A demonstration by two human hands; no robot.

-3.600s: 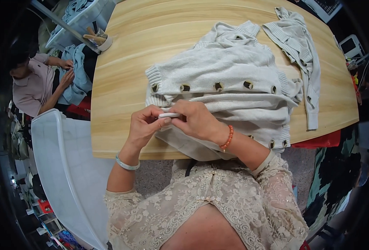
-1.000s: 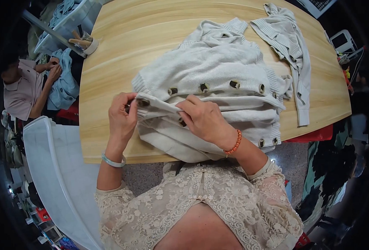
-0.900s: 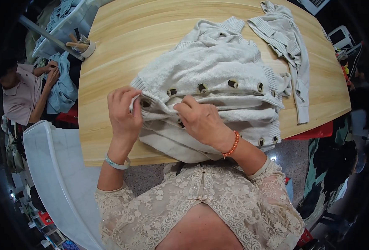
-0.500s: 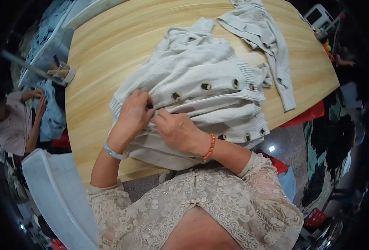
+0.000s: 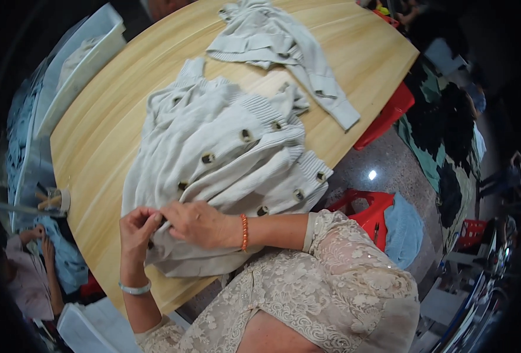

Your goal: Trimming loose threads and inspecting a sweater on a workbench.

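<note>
A cream knitted cardigan lies rumpled on the wooden table, ribbed bands bunched toward its right side. Dark buttons with pale patches run along both front edges. My left hand pinches the knit at the lower left, thumb and fingers closed together. Right beside it, my right hand is closed on the same front edge, its fingertips meeting those of the left. What lies between the fingertips is too small to make out. One dark button shows just under the left fingers.
Another cream knit garment lies at the table's far side. A jar of tools stands at the left edge, near a pale bin of clothes. A co-worker handles blue cloth. Red stool with blue cloth at right.
The view has turned, so the table and cardigan appear shifted left. Both hands have moved along the cardigan's edge toward its lower left, fingertips now closer together.
</note>
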